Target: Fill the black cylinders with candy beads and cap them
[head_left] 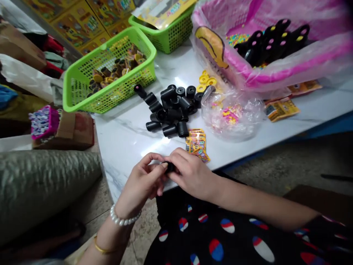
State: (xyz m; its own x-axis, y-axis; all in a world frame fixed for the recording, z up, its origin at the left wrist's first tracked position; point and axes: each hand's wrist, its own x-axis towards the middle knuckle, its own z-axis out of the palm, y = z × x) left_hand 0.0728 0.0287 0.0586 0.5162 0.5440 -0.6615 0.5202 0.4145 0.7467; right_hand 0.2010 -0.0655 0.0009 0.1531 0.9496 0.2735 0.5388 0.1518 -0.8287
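A small assembly and packing workshop is showing here. Matching printed cartons (pixel 78 27) are standing stacked at the far left, a green basket (pixel 118 91) is holding many brown-and-yellow pieces (pixel 117 71), and black cylinders (pixel 173 114) are lying heaped on the marble-patterned table (pixel 121 147). At the far right a plastic-lined pink basket (pixel 271 79) is holding black parts (pixel 271 44) and colourful bits (pixel 238 38). A bulging green mass (pixel 46 191), probably a sack though blurred, is filling the near left.

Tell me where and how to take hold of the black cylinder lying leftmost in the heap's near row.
Probably pinch the black cylinder around its rounded middle, coming from near left: it lies on its side, with other black cylinders crowding its far side.
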